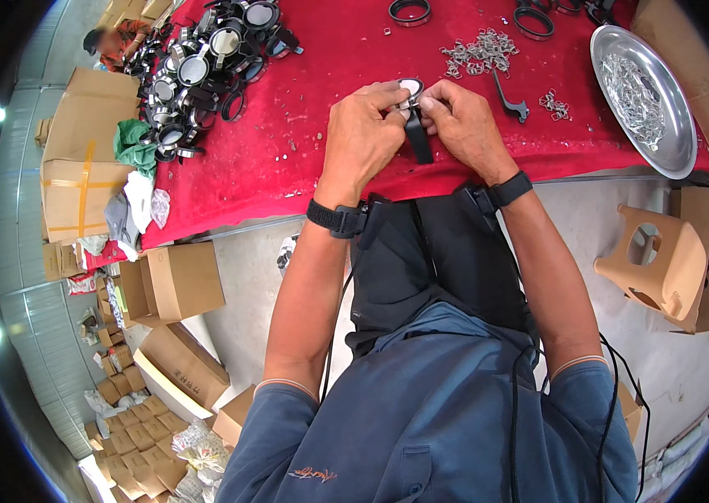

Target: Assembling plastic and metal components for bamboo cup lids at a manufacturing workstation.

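round-headed piece [420, 141]: in my two hands, just over the near edge of the worktop [321, 59], which is covered in red cloth.
way it points: its long axis runs near to far. the round, pale-faced head is at the far end; the flat black tail reaches toward me, its near tip leaning slightly right.
left hand [363, 134]: closed, fingers and thumb gripping the head from the left.
right hand [467, 124]: closed, finger and thumb pinching at the right edge of the same piece. whether a small part sits between them is hidden.
how far along: i judge this piece to be mid-handling, since both hands are on it. many similar pieces lie in a heap [194, 70] at far left; whether they are finished or waiting, i cannot tell.
small metal parts: a loose pile of clips [482, 55] lies beyond my right hand, with a smaller cluster [554, 106] farther right. these look unused to me.
black lever [510, 102]: between those two piles.
oval metal tray [680, 159]: far right, holding thin silvery parts.
black ring [410, 11]: flat at the far side.
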Action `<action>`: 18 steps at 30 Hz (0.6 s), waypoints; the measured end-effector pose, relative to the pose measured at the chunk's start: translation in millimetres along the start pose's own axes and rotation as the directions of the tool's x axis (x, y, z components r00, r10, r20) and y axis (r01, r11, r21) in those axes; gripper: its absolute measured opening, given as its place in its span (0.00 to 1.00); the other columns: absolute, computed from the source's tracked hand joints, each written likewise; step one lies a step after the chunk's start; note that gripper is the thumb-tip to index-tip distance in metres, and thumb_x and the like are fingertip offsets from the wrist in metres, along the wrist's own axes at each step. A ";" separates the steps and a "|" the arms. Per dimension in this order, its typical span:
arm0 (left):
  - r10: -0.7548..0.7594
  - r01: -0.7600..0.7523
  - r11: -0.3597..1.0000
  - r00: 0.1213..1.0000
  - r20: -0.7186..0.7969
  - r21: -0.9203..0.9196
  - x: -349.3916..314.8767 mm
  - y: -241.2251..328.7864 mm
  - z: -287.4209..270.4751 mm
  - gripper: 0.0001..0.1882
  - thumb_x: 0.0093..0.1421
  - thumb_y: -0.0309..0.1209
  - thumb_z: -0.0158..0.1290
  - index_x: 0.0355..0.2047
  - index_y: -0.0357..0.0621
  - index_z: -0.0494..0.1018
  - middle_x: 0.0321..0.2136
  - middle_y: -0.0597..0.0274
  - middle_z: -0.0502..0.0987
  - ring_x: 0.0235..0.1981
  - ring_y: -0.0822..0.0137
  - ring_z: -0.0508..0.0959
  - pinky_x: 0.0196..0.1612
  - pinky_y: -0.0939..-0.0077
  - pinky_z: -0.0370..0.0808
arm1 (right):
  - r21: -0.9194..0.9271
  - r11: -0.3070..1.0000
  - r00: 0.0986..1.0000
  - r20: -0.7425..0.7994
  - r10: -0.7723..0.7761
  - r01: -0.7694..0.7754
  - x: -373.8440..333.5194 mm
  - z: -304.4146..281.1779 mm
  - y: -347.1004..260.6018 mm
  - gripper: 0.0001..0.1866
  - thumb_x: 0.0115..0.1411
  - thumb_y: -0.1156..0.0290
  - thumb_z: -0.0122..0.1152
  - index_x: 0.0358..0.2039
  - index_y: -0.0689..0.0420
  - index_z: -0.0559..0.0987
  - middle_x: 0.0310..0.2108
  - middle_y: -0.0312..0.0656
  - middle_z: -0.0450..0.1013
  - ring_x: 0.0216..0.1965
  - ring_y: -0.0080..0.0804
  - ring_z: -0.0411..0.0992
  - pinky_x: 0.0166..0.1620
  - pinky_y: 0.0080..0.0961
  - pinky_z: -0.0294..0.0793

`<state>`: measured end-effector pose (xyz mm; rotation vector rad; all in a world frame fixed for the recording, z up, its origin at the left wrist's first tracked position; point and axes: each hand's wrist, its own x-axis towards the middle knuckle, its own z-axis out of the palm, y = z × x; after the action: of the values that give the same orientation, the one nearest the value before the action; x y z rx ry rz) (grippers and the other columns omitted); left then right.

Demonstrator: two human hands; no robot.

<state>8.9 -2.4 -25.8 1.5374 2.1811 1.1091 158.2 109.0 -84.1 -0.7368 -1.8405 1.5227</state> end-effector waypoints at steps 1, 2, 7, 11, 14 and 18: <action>-0.001 0.001 1.000 1.000 -0.003 0.011 0.3 0.3 0.2 0.19 0.62 0.24 0.61 0.54 0.40 0.88 0.56 0.46 0.87 0.55 0.51 0.88 0.61 0.65 0.82 | -0.024 1.000 1.000 0.002 0.015 -0.015 0.6 0.7 0.1 0.11 0.73 0.68 0.64 0.43 0.65 0.84 0.33 0.49 0.85 0.34 0.38 0.84 0.40 0.38 0.82; 0.000 0.000 1.000 1.000 -0.004 0.019 0.6 2.6 1.3 0.19 0.62 0.24 0.61 0.54 0.40 0.88 0.56 0.46 0.87 0.55 0.50 0.88 0.61 0.65 0.82 | -0.025 1.000 1.000 0.000 0.015 -0.015 0.5 1.0 2.4 0.11 0.73 0.68 0.64 0.43 0.65 0.84 0.33 0.49 0.85 0.34 0.38 0.84 0.40 0.38 0.82; -0.047 0.047 0.999 0.999 -0.020 0.023 -1.6 5.7 3.7 0.19 0.62 0.24 0.60 0.53 0.40 0.88 0.56 0.46 0.87 0.56 0.49 0.88 0.62 0.65 0.82 | -0.149 0.984 0.994 -0.025 -0.104 0.099 -2.6 0.8 -0.4 0.10 0.71 0.69 0.66 0.43 0.64 0.84 0.36 0.51 0.85 0.37 0.44 0.84 0.43 0.40 0.80; -0.051 0.052 0.998 0.998 -0.029 0.042 -1.9 8.0 3.4 0.19 0.62 0.25 0.59 0.53 0.41 0.88 0.55 0.45 0.87 0.56 0.49 0.88 0.62 0.64 0.82 | -0.065 0.996 0.996 -0.050 -0.069 0.066 -5.7 1.1 -3.9 0.10 0.71 0.70 0.66 0.44 0.64 0.84 0.35 0.50 0.85 0.37 0.43 0.84 0.43 0.39 0.80; -0.039 0.040 0.999 0.999 -0.033 0.024 -2.6 6.3 2.9 0.19 0.62 0.25 0.60 0.53 0.41 0.88 0.55 0.46 0.87 0.56 0.49 0.88 0.62 0.63 0.82 | 0.107 0.992 0.996 -0.051 0.077 -0.071 -4.7 -0.5 -3.3 0.10 0.71 0.70 0.66 0.44 0.65 0.84 0.35 0.51 0.85 0.37 0.42 0.84 0.43 0.38 0.81; -0.087 0.087 0.995 0.996 -0.010 -0.039 -2.3 9.7 1.4 0.19 0.62 0.25 0.60 0.53 0.40 0.88 0.56 0.46 0.87 0.57 0.49 0.88 0.62 0.64 0.81 | -0.037 0.999 0.998 -0.062 -0.017 0.015 -3.2 -1.8 -1.4 0.09 0.69 0.72 0.66 0.43 0.66 0.84 0.36 0.52 0.85 0.38 0.44 0.84 0.43 0.37 0.81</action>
<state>17.4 -2.3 -20.4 1.4090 2.1985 1.1292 161.6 107.4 -83.0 -0.7755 -1.8280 1.4438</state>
